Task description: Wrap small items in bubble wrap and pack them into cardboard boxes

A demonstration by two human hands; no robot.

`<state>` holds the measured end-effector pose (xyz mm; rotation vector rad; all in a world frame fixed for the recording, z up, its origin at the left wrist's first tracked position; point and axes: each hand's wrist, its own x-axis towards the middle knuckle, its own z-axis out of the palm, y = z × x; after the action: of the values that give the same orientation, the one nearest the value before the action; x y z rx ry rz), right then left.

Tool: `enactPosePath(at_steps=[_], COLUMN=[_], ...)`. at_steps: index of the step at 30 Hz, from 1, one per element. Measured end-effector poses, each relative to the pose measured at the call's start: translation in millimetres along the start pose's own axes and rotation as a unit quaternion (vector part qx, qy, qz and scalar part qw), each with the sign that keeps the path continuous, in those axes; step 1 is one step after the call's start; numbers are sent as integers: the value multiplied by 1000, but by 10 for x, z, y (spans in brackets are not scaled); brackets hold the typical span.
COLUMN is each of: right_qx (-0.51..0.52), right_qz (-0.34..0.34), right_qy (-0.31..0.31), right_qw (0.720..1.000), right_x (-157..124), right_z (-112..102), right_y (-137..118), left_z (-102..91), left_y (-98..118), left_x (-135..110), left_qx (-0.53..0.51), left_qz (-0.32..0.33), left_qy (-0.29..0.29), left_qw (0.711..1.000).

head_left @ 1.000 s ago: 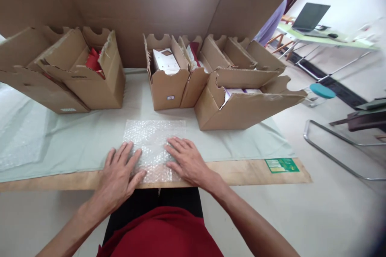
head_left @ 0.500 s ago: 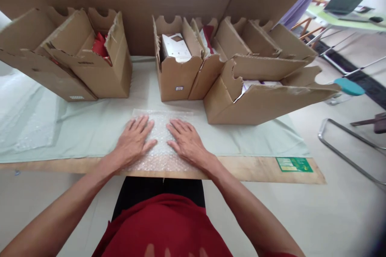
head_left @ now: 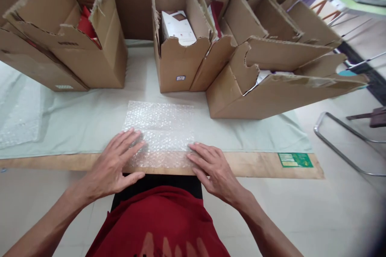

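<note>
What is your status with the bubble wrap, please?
Left hand open, right hand open. Bubble wrap flat, hands at its side edges. Cardboard boxes standing beyond.

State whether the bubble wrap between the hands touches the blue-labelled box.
Apart: the head view shows pale cloth between the bubble wrap and the blue-labelled box.

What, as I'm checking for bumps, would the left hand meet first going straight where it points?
Bubble wrap, right at the fingers of the left hand, perhaps touching them; beyond, probably the blue-labelled box.
</note>
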<state>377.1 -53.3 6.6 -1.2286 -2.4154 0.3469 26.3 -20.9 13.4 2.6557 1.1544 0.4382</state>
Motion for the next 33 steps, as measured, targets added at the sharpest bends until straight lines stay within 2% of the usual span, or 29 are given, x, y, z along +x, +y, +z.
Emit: enactPosePath(at_steps=[4, 7, 9, 11, 13, 16, 18, 21, 24, 27, 30, 33], right_qx=[-6, 105, 209, 295, 347, 376, 367, 290, 173, 81, 59, 94], right_qz=[-10, 12, 63, 130, 183, 221, 245, 282, 296, 291, 275, 271], right_qy=[88, 123, 132, 134, 126, 100, 95, 121, 141, 149, 140, 103], right_qw=[996, 987, 967, 937, 911, 894, 892, 907, 929, 942, 949, 952], right_x=[152, 190, 177, 142, 105, 105, 166, 316, 434, 458, 432, 456], right_z=[115, 38, -53, -123, -148, -116, -72, 6, 100, 176, 149, 15], right_y=[-8, 2, 9, 26, 51, 92, 121, 170, 202, 197, 208, 286], left_z=[71, -7, -91, -162, -199, -195, -170, -130, -87, -19, 43, 44], left_y=[-7, -68, -95, -99, -83, -50, -43, -58, -75, -80, -82, -96], left_x=[83, 52, 37, 58, 119, 256, 352, 487, 607, 691, 715, 697], left_qx=[9, -20, -67, -128, -179, -217, -233, -246, -202, -108, -23, 12], left_qz=[29, 28, 1, -71, -174, -284, -314, -343, -363, -374, -368, -367], left_qy=[-18, -9, 2, 19, 36, 47, 63, 78, 78, 58, 51, 50], left_qw=[999, 999, 998, 989, 968, 933, 918, 903, 907, 919, 928, 929])
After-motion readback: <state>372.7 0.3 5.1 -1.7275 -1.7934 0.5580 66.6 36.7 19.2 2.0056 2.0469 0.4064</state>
